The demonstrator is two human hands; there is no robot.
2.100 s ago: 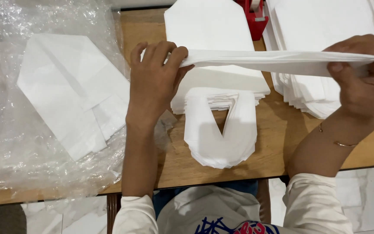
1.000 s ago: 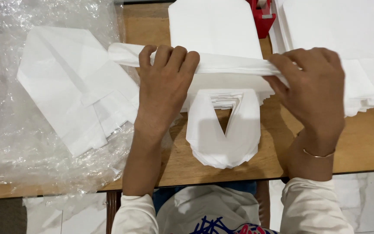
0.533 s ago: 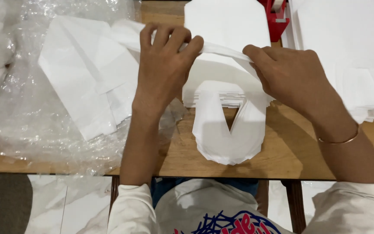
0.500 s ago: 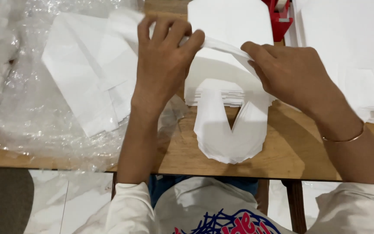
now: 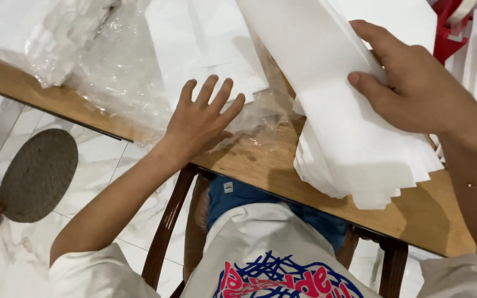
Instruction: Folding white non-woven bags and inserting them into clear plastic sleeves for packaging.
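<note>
Seen from the head camera, the right hand (image 5: pixel 415 88) grips the top of a stack of white paper bags (image 5: pixel 354 138) on the wooden table (image 5: pixel 415 215), steadying it, while the open left hand (image 5: pixel 200 124) presses flat on crinkled clear plastic wrap (image 5: pixel 122 72).

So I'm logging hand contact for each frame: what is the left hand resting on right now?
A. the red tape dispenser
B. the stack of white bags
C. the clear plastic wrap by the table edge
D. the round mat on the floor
C: the left hand lies flat, fingers spread, on the clear plastic wrap, while the right hand presses the stack of white bags.
</note>
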